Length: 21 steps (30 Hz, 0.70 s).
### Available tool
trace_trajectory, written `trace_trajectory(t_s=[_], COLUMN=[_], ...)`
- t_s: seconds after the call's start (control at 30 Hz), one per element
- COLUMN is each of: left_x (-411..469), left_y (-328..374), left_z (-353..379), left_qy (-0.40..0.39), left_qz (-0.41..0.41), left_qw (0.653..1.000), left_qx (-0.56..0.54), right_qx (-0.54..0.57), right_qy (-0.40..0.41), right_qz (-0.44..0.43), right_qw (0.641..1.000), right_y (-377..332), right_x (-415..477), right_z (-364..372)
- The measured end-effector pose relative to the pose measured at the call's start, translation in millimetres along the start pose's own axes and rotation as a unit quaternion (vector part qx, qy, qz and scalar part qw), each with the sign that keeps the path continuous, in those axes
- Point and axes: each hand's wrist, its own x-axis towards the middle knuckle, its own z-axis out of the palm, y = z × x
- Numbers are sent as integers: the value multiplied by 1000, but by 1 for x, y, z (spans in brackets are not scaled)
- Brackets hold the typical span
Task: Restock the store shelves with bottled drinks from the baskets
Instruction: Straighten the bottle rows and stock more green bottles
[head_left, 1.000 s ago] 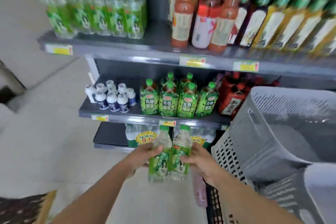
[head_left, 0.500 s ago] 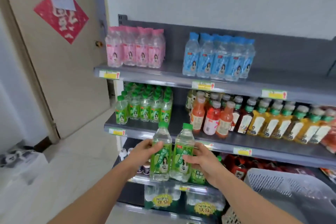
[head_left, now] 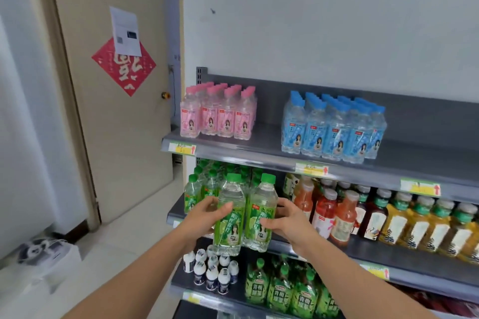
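Two clear bottles with green caps and green lime-soda labels, a figure printed low on each. Left bottle and right bottle touch side by side, upright, caps up, long axis vertical. Left hand curls round the left one, right hand round the right. Both are held just in front of matching stocked bottles at the left end of the second shelf.

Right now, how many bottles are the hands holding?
2. The left hand grips the left bottle; the right hand grips the right bottle, side by side before the green-capped stock. Palms are partly hidden, but no third shows.
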Motion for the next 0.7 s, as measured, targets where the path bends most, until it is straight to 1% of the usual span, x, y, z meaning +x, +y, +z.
trace_trajectory(t_s=[0.13, 0.3, 0.4, 0.7], left_x=[16, 41, 52, 103], left_y=[-7, -28, -38, -64], left_z=[-17, -48, -66, -116], left_qy=[29, 59, 64, 49], left_qz=[6, -14, -27, -37], left_qw=[1000, 998, 997, 997], left_qx=[3, -13, -21, -51], right_qx=[-40, -78, -89, -137], right_qy=[-10, -4, -3, 51], right_qz=[-8, -9, -11, 17], right_qw=[999, 997, 996, 989], right_y=[3, 12, 20, 51], right_x=[39, 84, 109, 186], right_z=[8, 25, 42, 104])
